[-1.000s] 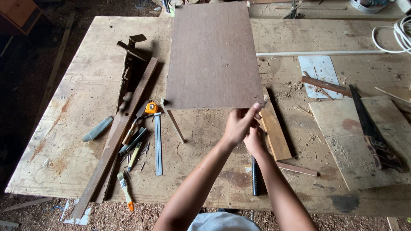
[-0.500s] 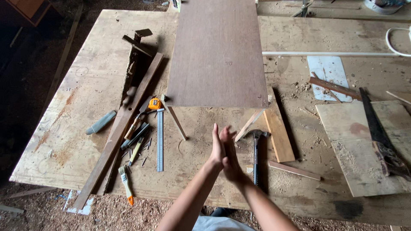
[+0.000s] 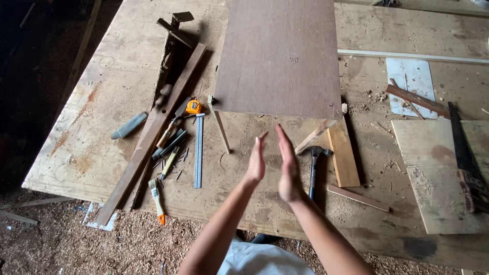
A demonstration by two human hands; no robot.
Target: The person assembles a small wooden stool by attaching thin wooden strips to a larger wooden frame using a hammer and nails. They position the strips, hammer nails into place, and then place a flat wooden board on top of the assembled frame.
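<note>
Both hands hover empty, palms facing, a little apart: left hand [image 3: 256, 162], right hand [image 3: 288, 168]. Just beyond, the brown board [image 3: 279, 56] lies flat on the surface [image 3: 91, 112] (probably thin, stiff, light); best gripped by its side edges.
</note>
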